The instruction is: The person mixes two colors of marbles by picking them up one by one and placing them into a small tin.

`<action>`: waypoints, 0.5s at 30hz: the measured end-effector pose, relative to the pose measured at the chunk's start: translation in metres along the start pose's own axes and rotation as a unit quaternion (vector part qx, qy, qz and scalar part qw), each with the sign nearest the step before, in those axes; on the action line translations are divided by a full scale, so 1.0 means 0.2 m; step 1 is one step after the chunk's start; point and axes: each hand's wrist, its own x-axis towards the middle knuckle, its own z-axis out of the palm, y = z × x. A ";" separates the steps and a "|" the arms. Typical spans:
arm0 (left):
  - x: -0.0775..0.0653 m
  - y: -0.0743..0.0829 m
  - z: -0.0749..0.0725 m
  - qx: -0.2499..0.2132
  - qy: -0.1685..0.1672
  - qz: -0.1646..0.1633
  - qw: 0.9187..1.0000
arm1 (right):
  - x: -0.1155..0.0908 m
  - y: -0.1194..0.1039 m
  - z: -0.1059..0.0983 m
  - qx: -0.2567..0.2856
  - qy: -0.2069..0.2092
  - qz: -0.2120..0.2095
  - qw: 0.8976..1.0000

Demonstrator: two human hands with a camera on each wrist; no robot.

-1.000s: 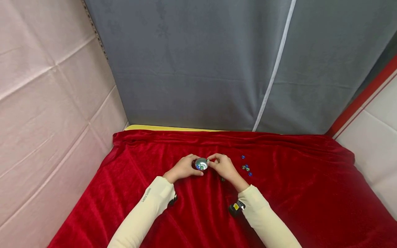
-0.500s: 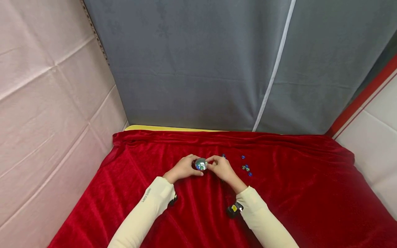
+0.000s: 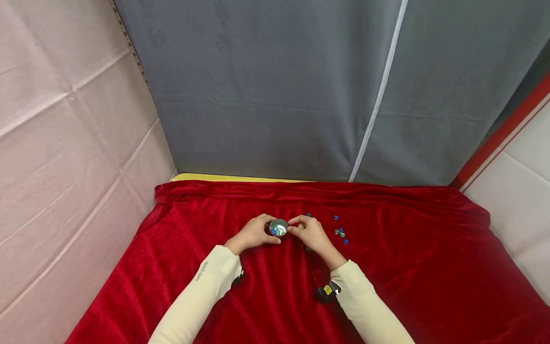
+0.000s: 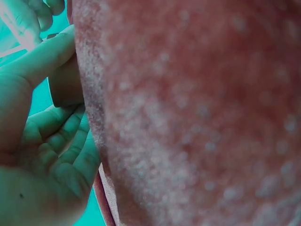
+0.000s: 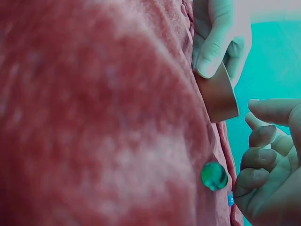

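My left hand (image 3: 254,232) holds a small cup (image 3: 279,224) with a shiny silver inside, its thumb and fingers around the wall. Blue and green marbles (image 3: 277,232) lie in the bottom of the cup. Just right of the rim is my right hand (image 3: 311,234), with nothing visible between thumb and index finger and the other fingers curled loosely. In the right wrist view, the cup (image 5: 218,96) stands apart from those fingers, and a green marble (image 5: 214,176) lies on the cloth nearby. The left wrist view shows the cup (image 4: 66,87) partly hidden behind the left thumb.
A red velvet cloth (image 3: 412,267) with folds covers the table. Several blue and greenish marbles (image 3: 342,234) lie right of my right hand, and a blue marble (image 3: 308,215) lies just beyond it. A grey curtain (image 3: 266,95) hangs behind the table.
My right hand brought a marble to the cup's rim and let go of it; its fingers have since drawn back slightly to the right. My left hand keeps holding the cup in place.
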 end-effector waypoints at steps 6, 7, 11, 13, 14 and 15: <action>-0.01 0.02 0.00 0.002 0.006 -0.004 1.000 | -0.02 0.03 -0.04 -0.004 0.018 -0.007 1.000; -0.01 0.02 0.00 0.002 0.006 -0.007 1.000 | -0.02 0.03 -0.05 -0.002 0.021 -0.009 1.000; -0.01 0.02 0.00 -0.001 0.005 -0.013 1.000 | -0.03 0.05 -0.10 -0.001 0.029 -0.007 1.000; -0.01 0.02 0.00 0.000 0.008 -0.013 1.000 | -0.04 0.06 -0.12 0.000 0.030 -0.002 1.000; -0.01 0.02 0.00 0.000 0.008 -0.014 1.000 | -0.04 0.07 -0.13 -0.002 0.030 0.002 1.000; -0.01 0.02 0.00 0.000 0.009 -0.014 1.000 | -0.04 0.08 -0.14 -0.005 0.030 0.006 1.000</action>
